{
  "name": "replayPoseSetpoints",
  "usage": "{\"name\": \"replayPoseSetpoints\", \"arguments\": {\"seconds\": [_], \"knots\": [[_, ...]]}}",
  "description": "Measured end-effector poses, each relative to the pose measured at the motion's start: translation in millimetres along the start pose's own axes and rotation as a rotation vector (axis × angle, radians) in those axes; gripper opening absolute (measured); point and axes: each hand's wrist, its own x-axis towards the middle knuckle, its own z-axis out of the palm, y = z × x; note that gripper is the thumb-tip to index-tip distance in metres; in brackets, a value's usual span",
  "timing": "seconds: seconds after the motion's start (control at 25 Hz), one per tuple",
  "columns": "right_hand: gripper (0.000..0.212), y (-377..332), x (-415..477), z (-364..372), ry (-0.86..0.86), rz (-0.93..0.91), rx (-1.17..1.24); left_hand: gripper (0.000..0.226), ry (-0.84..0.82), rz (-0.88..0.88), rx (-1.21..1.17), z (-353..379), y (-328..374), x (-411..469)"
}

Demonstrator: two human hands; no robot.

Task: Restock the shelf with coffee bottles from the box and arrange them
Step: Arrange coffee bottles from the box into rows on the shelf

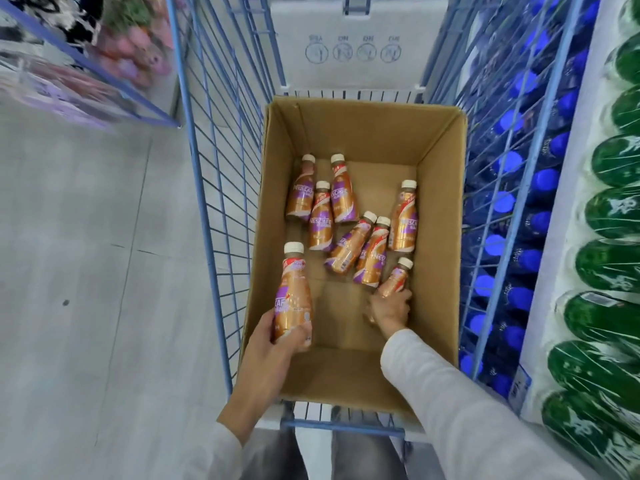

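Note:
An open cardboard box [440, 209] sits inside a blue wire cart. Several orange-and-purple coffee bottles [341, 197] with cream caps lie loose on the box floor. My left hand [273, 344] grips the lower body of one coffee bottle [292, 292], held upright over the box's near left wall. My right hand [389, 310] is down inside the box at the right and grips the base of another coffee bottle [394, 280] that lies tilted there.
The blue wire cart [207, 174] surrounds the box, with a white panel at its far end. Blue-capped bottles [512, 202] and green bottles [616, 216] fill the shelving on the right. Grey floor lies left, and a bin of colourful goods [104, 46] stands far left.

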Motion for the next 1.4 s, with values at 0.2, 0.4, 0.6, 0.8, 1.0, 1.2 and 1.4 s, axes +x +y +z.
{"name": "replayPoseSetpoints", "arguments": {"seconds": [0.2, 0.4, 0.6, 0.8, 1.0, 1.2, 1.4], "knots": [[0.067, 0.7, -50.0, -41.0, -0.200, -0.017, 0.324, 0.067, -0.034, 0.042, 0.005, -10.8, 16.9, -22.6], [0.055, -7.4, -163.3, -88.2, -0.248, -0.254, 0.573, 0.062, -0.162, 0.166, -0.071, -32.9, 40.3, -58.5], [0.052, 14.6, -282.1, -113.9, -0.192, -0.475, 0.809, 0.040, -0.318, 0.352, -0.097, -64.8, 52.1, -107.2], [0.057, 73.6, -374.2, -139.4, -0.056, -0.615, 0.994, 0.053, -0.473, 0.553, -0.029, -79.3, 52.7, -164.6], [0.063, 151.5, -436.7, -170.9, 0.108, -0.673, 1.177, 0.061, -0.646, 0.690, 0.079, -62.0, 47.4, -231.7], [0.054, 250.4, -484.5, -207.7, 0.316, -0.688, 1.313, 0.047, -0.891, 0.783, 0.216, -15.2, 19.3, -306.9], [0.058, 374.4, -524.9, -237.1, 0.574, -0.664, 1.426, 0.067, -1.144, 0.769, 0.349, 44.8, -47.5, -396.8]]}}
